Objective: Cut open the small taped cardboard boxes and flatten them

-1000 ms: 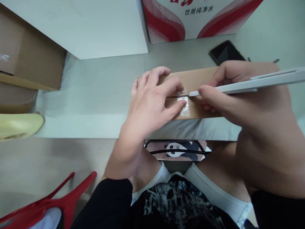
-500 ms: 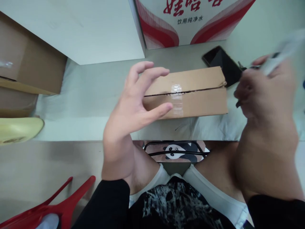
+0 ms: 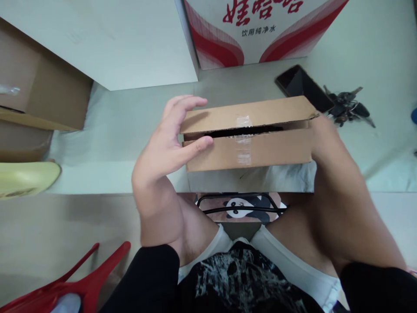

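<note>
A small brown cardboard box (image 3: 267, 152) lies on the white table (image 3: 130, 130) right in front of me. Its two top flaps stand slightly apart, with a dark gap between them and split clear tape (image 3: 243, 153) across the seam. My left hand (image 3: 166, 145) grips the box's left end, fingers curled over the far flap and thumb on the near one. My right hand (image 3: 325, 139) is pressed against the right end of the box; its fingers are hidden behind the box.
A black phone (image 3: 302, 87) and a bunch of keys (image 3: 347, 108) lie behind the box on the right. A red-and-white carton (image 3: 260, 39) stands at the back, brown boxes (image 3: 39, 87) at the left. A red plastic piece (image 3: 81, 282) is on the floor.
The white cutter has left my right hand, which moved to the box's right end. My left hand returned to the left end. The flaps have opened a gap.
</note>
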